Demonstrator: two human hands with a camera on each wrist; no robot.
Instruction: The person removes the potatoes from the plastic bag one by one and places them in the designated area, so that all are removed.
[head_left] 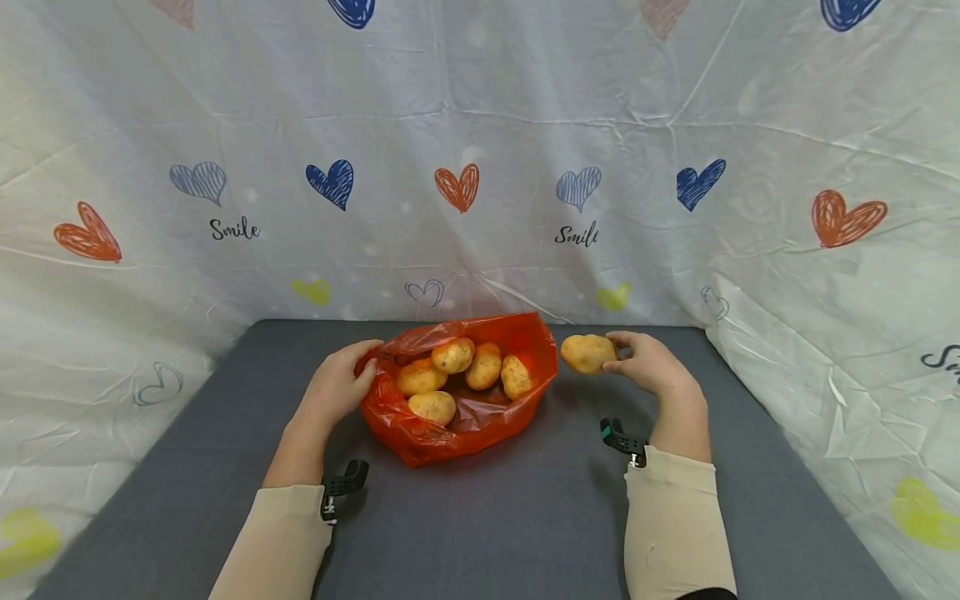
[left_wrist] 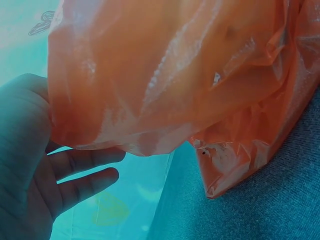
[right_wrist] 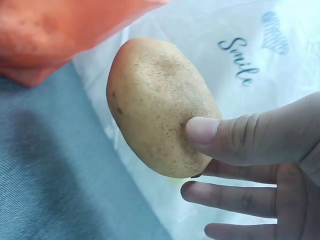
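Note:
An orange-red plastic bag lies on the table with its mouth spread wide and several potatoes inside. At the bag's left edge, my left hand pinches the rim between thumb and fingers; in the left wrist view the bag covers some of those fingers. To the right of the bag, my right hand holds one potato up off the table. The right wrist view shows the thumb pressed on that tan potato, with dark specks on its skin.
The dark grey tabletop extends around the bag. Behind and along both sides hangs a white sheet printed with hearts and the word "Smile". A black strap device sits on the left wrist and another on the right.

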